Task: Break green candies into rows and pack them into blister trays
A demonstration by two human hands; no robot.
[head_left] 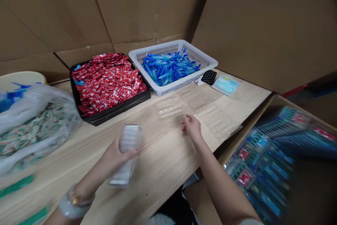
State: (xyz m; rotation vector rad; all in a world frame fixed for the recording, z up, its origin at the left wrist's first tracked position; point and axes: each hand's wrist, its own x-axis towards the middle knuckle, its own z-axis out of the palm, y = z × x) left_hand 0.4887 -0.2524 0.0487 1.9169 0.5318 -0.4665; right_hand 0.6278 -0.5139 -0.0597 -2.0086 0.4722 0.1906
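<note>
A stack of clear plastic trays (125,161) is gripped in my left hand (116,154), thumb across its near side, slightly blurred and held above the table. My right hand (192,128) is closed, its fingertips bent together low over the table. Just beyond those fingertips lies a single clear plastic tray (171,108); whether they pinch its edge is hidden. More clear trays (217,119) lie flat to the right of that hand, with another (196,95) behind it.
Behind stand a black box (123,104) of red packets and a white basket (173,86) of blue pointed pieces. A plastic bag (39,133) of small wrapped items sits left. A black dotted item (209,77) and blue packet (226,84) lie right, above a carton of filled packs (263,169).
</note>
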